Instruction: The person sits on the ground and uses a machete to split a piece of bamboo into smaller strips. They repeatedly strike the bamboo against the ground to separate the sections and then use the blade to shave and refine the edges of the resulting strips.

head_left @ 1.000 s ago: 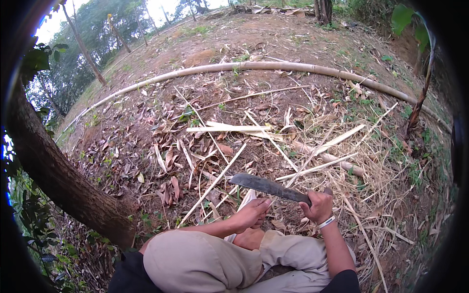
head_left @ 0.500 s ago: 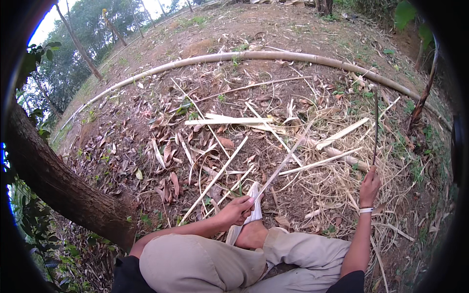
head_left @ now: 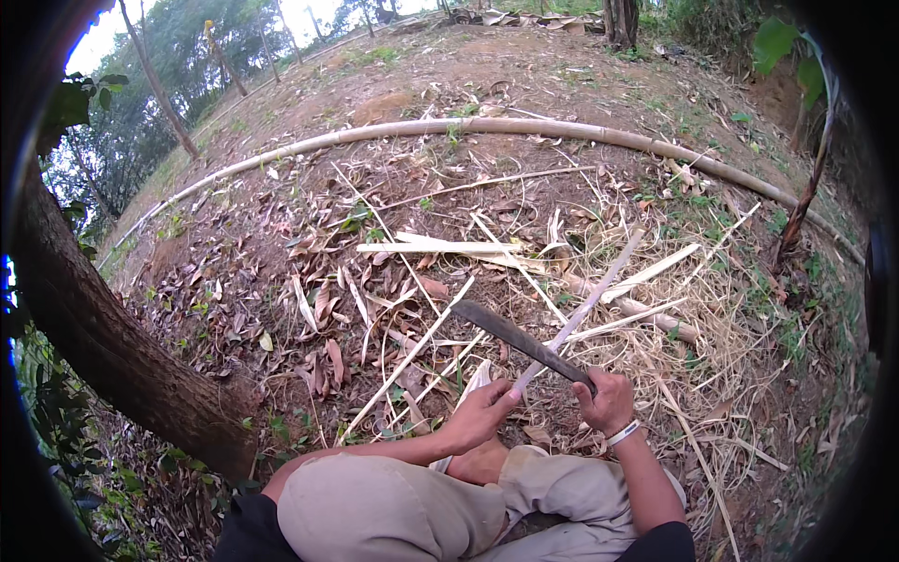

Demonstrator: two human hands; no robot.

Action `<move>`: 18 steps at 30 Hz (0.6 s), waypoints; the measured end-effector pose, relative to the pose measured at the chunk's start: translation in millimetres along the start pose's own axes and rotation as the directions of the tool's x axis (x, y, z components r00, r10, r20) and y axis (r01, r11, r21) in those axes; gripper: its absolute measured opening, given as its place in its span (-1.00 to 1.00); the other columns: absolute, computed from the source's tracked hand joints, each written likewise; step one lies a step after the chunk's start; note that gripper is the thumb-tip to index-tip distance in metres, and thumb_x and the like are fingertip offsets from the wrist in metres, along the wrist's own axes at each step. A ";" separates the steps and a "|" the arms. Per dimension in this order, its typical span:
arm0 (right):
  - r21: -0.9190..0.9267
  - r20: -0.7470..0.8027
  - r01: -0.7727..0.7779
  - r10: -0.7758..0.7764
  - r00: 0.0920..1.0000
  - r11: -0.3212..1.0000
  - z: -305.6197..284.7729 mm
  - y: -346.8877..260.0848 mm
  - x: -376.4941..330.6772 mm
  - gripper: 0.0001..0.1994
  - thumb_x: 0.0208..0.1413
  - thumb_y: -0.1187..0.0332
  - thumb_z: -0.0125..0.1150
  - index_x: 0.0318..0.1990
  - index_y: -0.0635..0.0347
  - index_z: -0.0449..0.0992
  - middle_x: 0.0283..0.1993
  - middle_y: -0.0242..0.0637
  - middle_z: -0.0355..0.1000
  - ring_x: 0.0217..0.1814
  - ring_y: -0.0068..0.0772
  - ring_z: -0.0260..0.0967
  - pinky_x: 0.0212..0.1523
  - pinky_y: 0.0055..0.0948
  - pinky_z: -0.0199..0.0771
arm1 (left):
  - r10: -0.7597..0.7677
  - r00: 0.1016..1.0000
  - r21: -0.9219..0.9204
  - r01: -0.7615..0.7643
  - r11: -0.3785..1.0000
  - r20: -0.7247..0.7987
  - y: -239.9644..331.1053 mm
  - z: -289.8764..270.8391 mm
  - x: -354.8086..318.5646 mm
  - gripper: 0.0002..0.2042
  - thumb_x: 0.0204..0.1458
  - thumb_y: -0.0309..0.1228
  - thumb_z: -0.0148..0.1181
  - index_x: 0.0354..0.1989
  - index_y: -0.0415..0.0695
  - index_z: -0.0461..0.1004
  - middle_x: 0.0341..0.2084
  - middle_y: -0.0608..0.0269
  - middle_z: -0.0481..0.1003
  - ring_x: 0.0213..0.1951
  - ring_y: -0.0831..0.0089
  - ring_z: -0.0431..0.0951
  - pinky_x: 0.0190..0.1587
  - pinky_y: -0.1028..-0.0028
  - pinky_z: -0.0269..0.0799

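Observation:
My left hand (head_left: 480, 414), in front of my crossed legs, grips the near end of a long pale bamboo strip (head_left: 604, 283) that slants away to the far right. My right hand (head_left: 607, 403), with a white wristband, is closed round the handle of a machete (head_left: 506, 332). Its dark blade points to the far left and lies across the strip, a little beyond my left hand. Whether the edge bites into the strip cannot be made out. A white cloth (head_left: 476, 378) shows by my bare foot (head_left: 479, 463), partly hidden behind my left hand.
Split bamboo pieces (head_left: 440, 248) lie crossed on the leaf-strewn ground. Thin shavings (head_left: 721, 351) are heaped at the right. A long bamboo pole (head_left: 524, 125) curves across the far side. A thick tree trunk (head_left: 122, 361) leans at the left.
My right hand has brought the machete from upright at the far right down and left, across the strip. My left hand has shifted slightly right with the strip, away from the cloth.

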State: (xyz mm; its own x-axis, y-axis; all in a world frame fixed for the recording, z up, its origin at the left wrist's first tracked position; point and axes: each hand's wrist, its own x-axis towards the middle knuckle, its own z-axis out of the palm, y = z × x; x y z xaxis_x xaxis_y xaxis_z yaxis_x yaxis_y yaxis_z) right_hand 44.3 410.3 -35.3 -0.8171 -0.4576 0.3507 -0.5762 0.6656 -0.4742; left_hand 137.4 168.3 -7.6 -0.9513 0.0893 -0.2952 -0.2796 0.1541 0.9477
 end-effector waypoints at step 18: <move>0.026 -0.099 -0.299 0.300 0.949 0.954 -57.9 20.1 -9.1 -0.46 0.26 -0.12 -0.06 -0.47 0.21 0.50 -0.68 -0.10 0.35 -0.60 -0.05 0.37 -0.55 -0.15 0.25 | -0.303 0.904 -0.446 0.415 0.793 0.302 10.8 -5.6 3.7 -0.70 0.33 -0.08 -0.08 -0.29 -0.06 0.31 -0.69 0.60 0.00 -0.71 0.76 -0.06 -0.69 0.66 -0.17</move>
State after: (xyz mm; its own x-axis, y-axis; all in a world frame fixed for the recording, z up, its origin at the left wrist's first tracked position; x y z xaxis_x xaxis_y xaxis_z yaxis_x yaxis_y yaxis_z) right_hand 41.1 461.9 -1.2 -0.9467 -0.1760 0.2700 -0.3055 0.7568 -0.5779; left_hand 130.2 164.8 2.2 -0.7359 0.3310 -0.5906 -0.6743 -0.2798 0.6834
